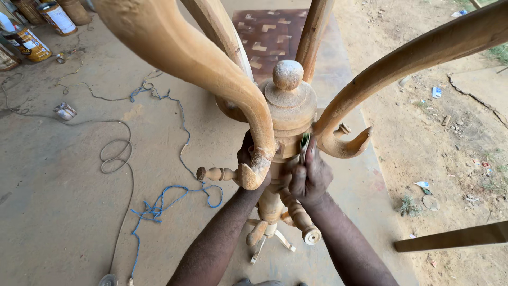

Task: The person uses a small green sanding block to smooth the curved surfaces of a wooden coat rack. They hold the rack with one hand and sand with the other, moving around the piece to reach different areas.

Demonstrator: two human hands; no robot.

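Note:
A carved bare-wood stand point(288, 103) with several curved arms and a round knob on top rises toward the camera. My right hand point(311, 175) is shut on a folded piece of sandpaper point(305, 145), pressed against the turned central post just under the knob. My left hand point(248, 159) reaches behind one curved arm and rests on the post; its fingers are mostly hidden by that arm. Turned pegs point(217, 173) stick out of the post below my hands.
Blue rope point(159, 204) and grey cable point(114, 156) lie looped on the concrete floor at left. Paint cans point(32, 45) stand at the top left. A wooden plank point(450, 238) lies at the right on littered dirt ground. A patterned board point(270, 37) lies beyond the stand.

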